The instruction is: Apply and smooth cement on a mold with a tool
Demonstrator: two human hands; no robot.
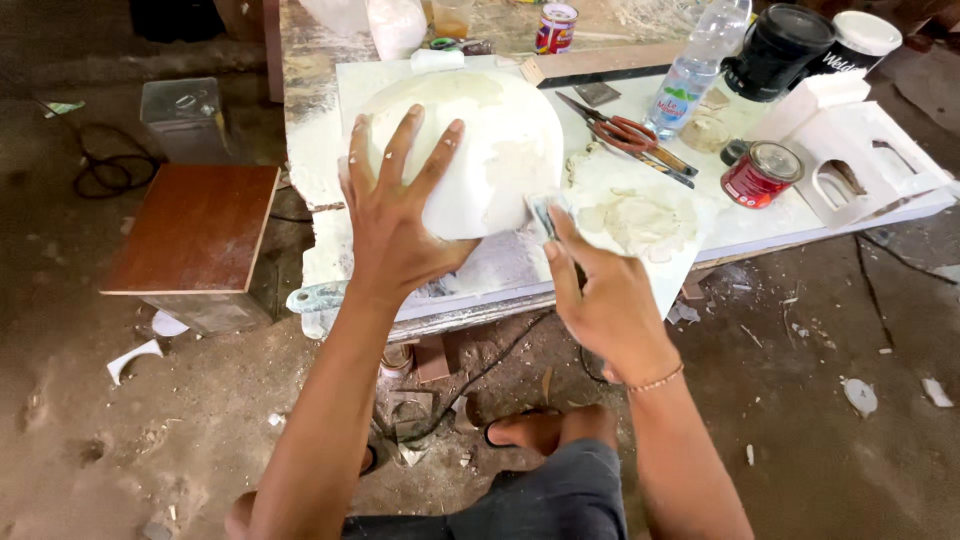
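Observation:
A white rounded dome-shaped piece (pixel 500 140), patched with pale filler, rests on a low white board (pixel 760 225). My left hand (pixel 395 225) lies flat on its near side with fingers spread, steadying it. My right hand (pixel 600 295) pinches a small folded piece of sandpaper (pixel 543 212) against the dome's lower right edge. A smear of white filler (pixel 640 222) lies on the board just right of the dome.
On the board lie scissors (pixel 625 132), a plastic water bottle (pixel 695 70), a small red tin (pixel 760 173), black tubs (pixel 780 45) and a white arched model piece (pixel 860 160). A brown wooden stool (pixel 195 235) stands to the left. Debris litters the dirt floor.

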